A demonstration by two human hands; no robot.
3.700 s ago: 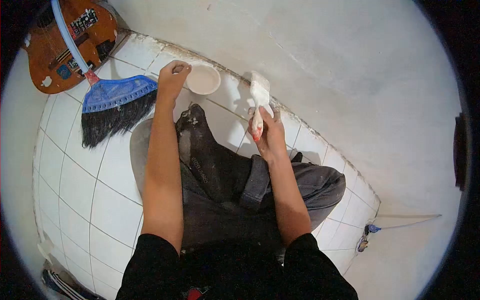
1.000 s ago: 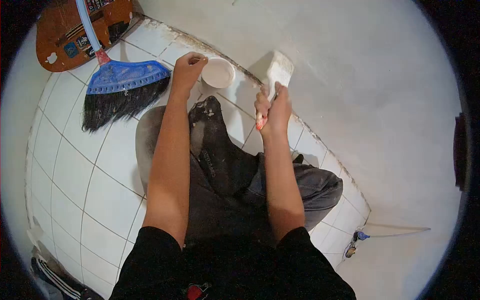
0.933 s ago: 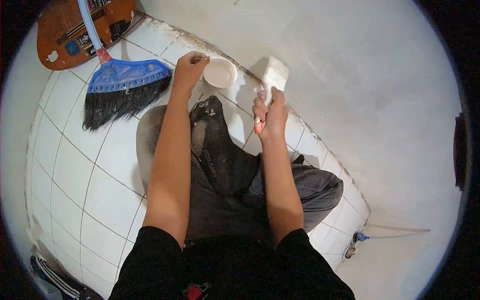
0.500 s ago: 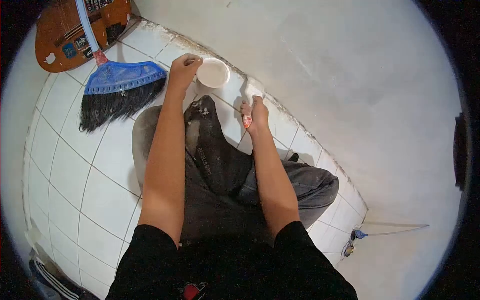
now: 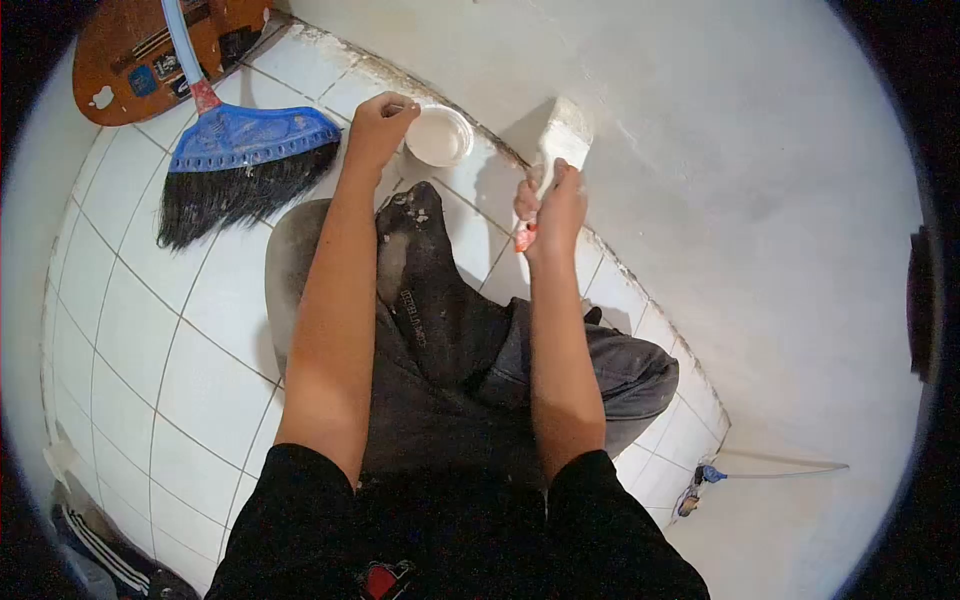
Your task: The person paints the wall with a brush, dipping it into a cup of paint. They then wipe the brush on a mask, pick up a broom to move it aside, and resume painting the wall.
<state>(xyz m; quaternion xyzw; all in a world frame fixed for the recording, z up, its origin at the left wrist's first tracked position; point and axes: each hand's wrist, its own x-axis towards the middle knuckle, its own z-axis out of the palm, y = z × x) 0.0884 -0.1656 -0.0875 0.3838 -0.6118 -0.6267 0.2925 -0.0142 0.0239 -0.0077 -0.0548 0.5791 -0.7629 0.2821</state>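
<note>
My right hand is closed around the handle of a paintbrush. White paint coats its wide bristles, which are up against the pale wall, and the handle's end is orange-red. At the left, the fingers of my left hand pinch the rim of a small round tub. Pale, creamy paint lies inside the tub, which is by the foot of the wall. Just below it is my foot in a dark, paint-spotted sock.
A blue broom with black bristles leans left of the tub, before a brown guitar body with stickers. White floor tiles meet the wall along a rough, stained edge. A blue-ended thin cable lies at the lower right.
My right hand has lifted the paintbrush up and to the right, from near the floor edge onto the wall. My left hand stays at the tub's rim.
</note>
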